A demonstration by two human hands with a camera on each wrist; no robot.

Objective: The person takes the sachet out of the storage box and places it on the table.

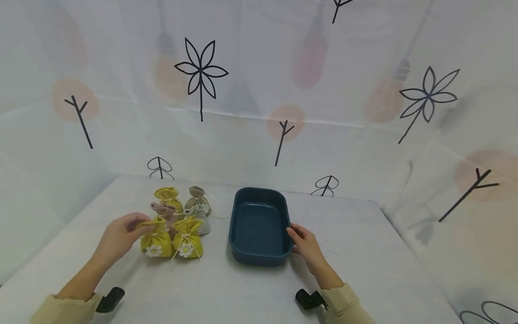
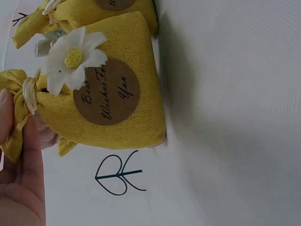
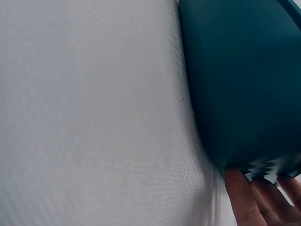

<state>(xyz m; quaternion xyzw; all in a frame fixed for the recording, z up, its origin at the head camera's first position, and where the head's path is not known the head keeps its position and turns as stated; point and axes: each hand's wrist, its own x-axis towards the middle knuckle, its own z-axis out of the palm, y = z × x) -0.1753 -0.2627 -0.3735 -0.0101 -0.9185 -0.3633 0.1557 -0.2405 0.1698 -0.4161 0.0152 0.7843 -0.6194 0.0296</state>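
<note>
My left hand [image 1: 124, 234] pinches the gathered neck of a yellow drawstring pouch [image 1: 155, 242] at the left front of the cluster. In the left wrist view this pouch [image 2: 124, 44] carries a white fabric flower and a round brown "Best Wishes For You" label. Beside it stands a second yellow pouch [image 1: 188, 238], also with a white flower. At the right, my right hand [image 1: 306, 245] grips the side of a dark teal rectangular tub [image 1: 261, 260], thumb at the rim. The right wrist view shows the fingers [image 3: 242, 197] against the outside of the tub's wall [image 3: 244, 84].
Behind the front pouches stand another yellow pouch [image 1: 167, 194], a dusty-pink pouch [image 1: 165, 209], a grey-beige pouch [image 1: 197, 193] and a pale grey-green pouch [image 1: 203, 225]. A white cloth [image 1: 194, 292] covers the table. White printed curtains [image 1: 243, 90] rise at the back and sides.
</note>
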